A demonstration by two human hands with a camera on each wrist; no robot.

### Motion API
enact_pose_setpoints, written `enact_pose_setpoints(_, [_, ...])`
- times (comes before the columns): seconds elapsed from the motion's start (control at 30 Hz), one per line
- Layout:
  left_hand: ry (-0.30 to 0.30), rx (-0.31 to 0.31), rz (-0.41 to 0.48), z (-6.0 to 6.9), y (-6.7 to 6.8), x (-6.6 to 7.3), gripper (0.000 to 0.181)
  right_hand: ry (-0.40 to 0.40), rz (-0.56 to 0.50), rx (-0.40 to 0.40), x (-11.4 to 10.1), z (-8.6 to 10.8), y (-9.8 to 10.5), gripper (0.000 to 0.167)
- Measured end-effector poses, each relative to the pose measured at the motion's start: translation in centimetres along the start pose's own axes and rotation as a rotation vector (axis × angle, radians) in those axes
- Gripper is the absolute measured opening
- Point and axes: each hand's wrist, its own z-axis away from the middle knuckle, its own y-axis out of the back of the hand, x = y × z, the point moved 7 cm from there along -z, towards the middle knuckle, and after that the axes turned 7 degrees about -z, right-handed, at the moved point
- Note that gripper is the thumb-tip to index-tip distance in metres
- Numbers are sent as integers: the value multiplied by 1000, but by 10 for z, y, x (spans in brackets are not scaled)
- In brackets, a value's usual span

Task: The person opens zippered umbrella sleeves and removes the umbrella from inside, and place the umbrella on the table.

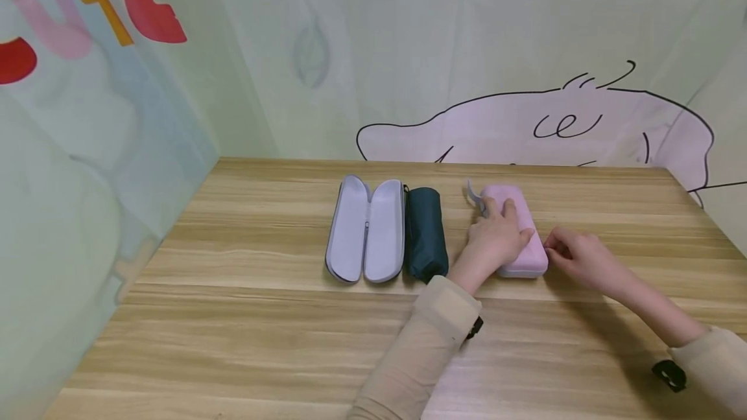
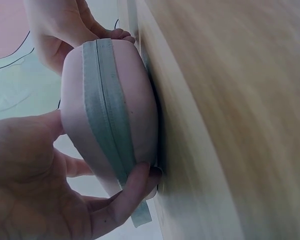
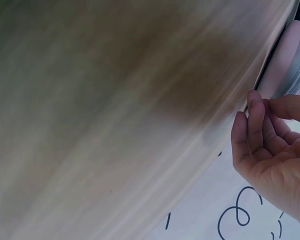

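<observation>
A pink zippered case lies on the table, a grey loop sticking out at its far left corner. My left hand grips it from the left, fingers on its top; the left wrist view shows thumb and fingers of the left hand around the case and its grey-green zipper band. At the case's right side my right hand pinches what looks like the small zipper pull, mostly hidden by the fingertips. In the right wrist view the right hand is beside the case.
Left of the hands, a dark green pouch lies against an opened glasses case with a pale lilac lining. The wooden table ends at a printed cloth backdrop behind and to the left.
</observation>
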Motion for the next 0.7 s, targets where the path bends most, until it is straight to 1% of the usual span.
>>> enact_pose_setpoints(0.07, [0,-2,0,0,0,0,67,13,2,10,-1,0,0,10])
enact_pose_setpoints(0.17, [2,-4,1,0,0,1,67,13,7,8,-1,1,1,10])
enact_pose_setpoints(0.4, [2,-5,1,-1,-1,1,68,-21,-6,-32,-1,3,1,4])
enact_pose_setpoints(0.53, [3,-1,3,-1,0,1,68,-29,-8,-45,-2,4,1,6])
enact_pose_setpoints(0.7, [1,-3,4,0,1,0,68,-8,-14,-39,-5,7,1,9])
